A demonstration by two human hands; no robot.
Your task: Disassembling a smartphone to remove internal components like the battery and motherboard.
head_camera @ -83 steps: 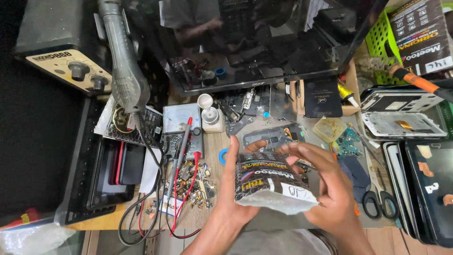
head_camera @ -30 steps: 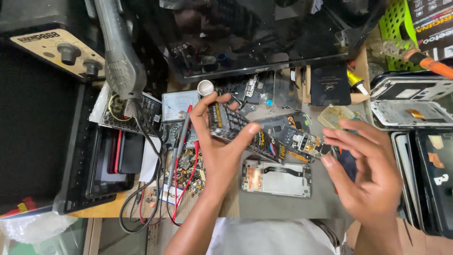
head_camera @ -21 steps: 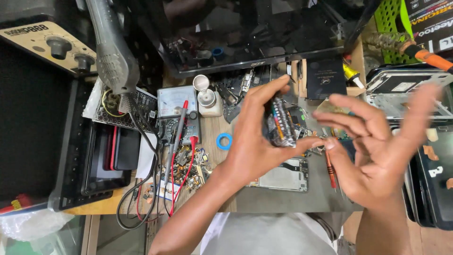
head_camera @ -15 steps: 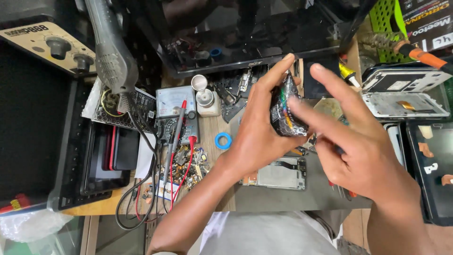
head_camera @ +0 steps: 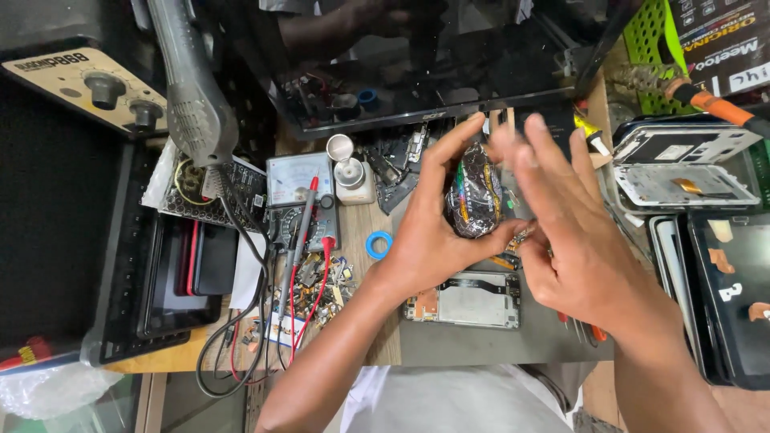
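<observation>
Cluttered repair bench fills the view, w/ a big dark screen panel propped across the back; a black tray of phones sits at left, more dark panels at right; an analogue meter w/ red leads lies near centre, a stripped phone frame just below the hands, a small blue tape ring beside the left wrist. Left hand is wrapped around a crumpled dark foil pouch, held up above the bench, thumb under, fingers over the top; right hand is spread wide, fingers blurred, just beside the pouch, gripping nothing. Pouch looks light, soft & crinkly, prob. slick on its glossy face; likely crushes easily, so best held round the middle w/ a loose cupped grip, not by an edge.
</observation>
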